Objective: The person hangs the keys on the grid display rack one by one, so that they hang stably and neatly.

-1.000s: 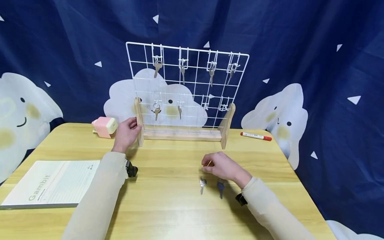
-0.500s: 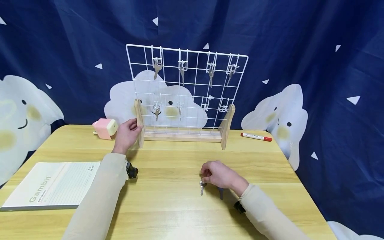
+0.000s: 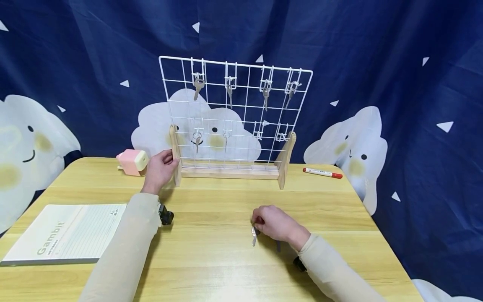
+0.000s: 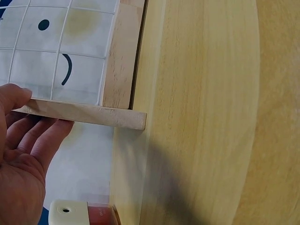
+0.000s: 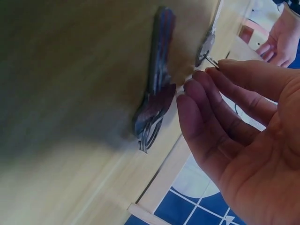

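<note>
My left hand point(image 3: 157, 171) grips the wooden side post point(image 4: 84, 112) of a white wire grid rack point(image 3: 247, 102), thumb on one face and fingers on the other. At the middle of the table, my right hand point(image 3: 278, 223) pinches the ring of a silver key point(image 3: 254, 240) between thumb and index finger. That key's blade points toward me, at or close to the tabletop. Beside it lies a second, darker key point(image 5: 157, 79) with its own ring, mostly hidden under the right hand in the head view.
Keys hang from all the upper-row hooks and from two lower-left hooks; two lower-right hooks point(image 3: 281, 136) hold none. A pink and cream block-shaped gadget point(image 3: 133, 162) stands left of the rack. A notebook point(image 3: 68, 233) lies front left, a red-capped marker point(image 3: 322, 173) back right.
My right hand has come down toward me and taken the silver key's ring between its fingertips, covering most of the darker key. The left hand keeps its grip on the post.
</note>
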Tool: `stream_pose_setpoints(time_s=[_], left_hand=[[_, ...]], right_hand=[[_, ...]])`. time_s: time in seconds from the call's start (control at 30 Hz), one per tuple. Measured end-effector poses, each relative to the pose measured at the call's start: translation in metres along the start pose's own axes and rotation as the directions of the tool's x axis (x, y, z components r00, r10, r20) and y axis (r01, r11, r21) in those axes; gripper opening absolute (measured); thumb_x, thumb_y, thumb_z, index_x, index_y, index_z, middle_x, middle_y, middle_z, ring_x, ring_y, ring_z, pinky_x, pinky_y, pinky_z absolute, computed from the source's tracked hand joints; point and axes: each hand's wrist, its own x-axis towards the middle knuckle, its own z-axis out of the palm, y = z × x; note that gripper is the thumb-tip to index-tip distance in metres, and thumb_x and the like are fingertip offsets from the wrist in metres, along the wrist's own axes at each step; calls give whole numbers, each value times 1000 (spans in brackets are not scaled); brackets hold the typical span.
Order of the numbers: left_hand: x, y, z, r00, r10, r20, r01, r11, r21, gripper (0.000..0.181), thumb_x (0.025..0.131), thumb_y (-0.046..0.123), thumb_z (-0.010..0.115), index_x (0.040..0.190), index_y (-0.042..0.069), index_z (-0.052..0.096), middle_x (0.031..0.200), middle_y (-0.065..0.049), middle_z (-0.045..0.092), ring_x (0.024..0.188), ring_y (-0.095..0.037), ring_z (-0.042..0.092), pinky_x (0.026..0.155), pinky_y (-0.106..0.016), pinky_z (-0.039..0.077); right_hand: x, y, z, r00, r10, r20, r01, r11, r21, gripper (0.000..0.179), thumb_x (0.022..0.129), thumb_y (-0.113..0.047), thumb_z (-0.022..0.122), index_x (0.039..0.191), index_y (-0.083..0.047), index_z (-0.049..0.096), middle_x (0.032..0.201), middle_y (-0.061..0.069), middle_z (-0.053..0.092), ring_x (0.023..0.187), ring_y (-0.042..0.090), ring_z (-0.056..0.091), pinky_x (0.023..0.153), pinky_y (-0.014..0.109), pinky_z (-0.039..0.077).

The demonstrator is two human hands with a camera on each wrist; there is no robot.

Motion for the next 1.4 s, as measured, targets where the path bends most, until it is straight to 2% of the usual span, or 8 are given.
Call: stream_pose_setpoints(time_s=[0.17,0.4,0.57,0.73,0.93,1.2,1.4], left_hand=[[-1,0,1,1000,7,-8,-7,1000,14,48,99,9,55,142,-7,44,135,-28,53,124,-37,53,102,-40,47],[-1,1,1,1000,8,-9,-8,1000,5,48,99,9,56,142,-6,44,136,-27,52,125,-37,52,102,-40,47],[-1,1,1,1000,12,-14,-12,1000,4,47,98,9,57,141,-7,45,135,-28,53,124,-36,53,102,-40,47],[-1,0,1,1000,2,-12,-2,1000,1,48,99,9,56,142,-6,45,136,-27,52,125,-36,52,101,-39,47],[-1,0,1,1000,9,-21,-9,1000,2,47,98,10,57,141,-6,47,135,-26,53,124,-35,53,101,-39,47],[-1,1,1,999,23,-26,-23,1000,4,46,98,10,58,140,-7,47,134,-27,54,124,-35,53,101,-39,47],[-1,0,1,999,20,-27,-20,1000,0,46,98,10,58,140,-7,47,133,-27,54,123,-35,54,101,-38,47]], right_hand=[[2,1,1,999,-38,-12,37,999,-22,11,86,2,68,84,-9,66,76,-6,57,69,9,51,59,23,48],[3,0,-4,998,-47,-35,47,999,10,11,85,2,68,91,-8,69,85,0,65,76,11,59,68,26,54],[3,1,-11,994,-36,-100,42,998,57,8,89,-3,68,90,-11,69,83,-8,60,74,8,55,65,24,52],[6,2,-19,981,-51,-188,75,990,121,8,89,-1,66,90,-9,68,85,-7,59,77,8,58,68,26,55],[8,3,-26,967,-20,-255,69,980,184,9,90,0,66,94,-8,69,88,-1,62,81,10,59,73,33,58],[11,3,-36,948,41,-315,49,961,271,9,88,1,68,93,-6,70,88,-2,62,78,12,59,71,27,56],[15,6,-42,931,35,-363,76,955,287,10,87,3,69,93,-4,71,88,0,64,78,13,60,72,28,56]])
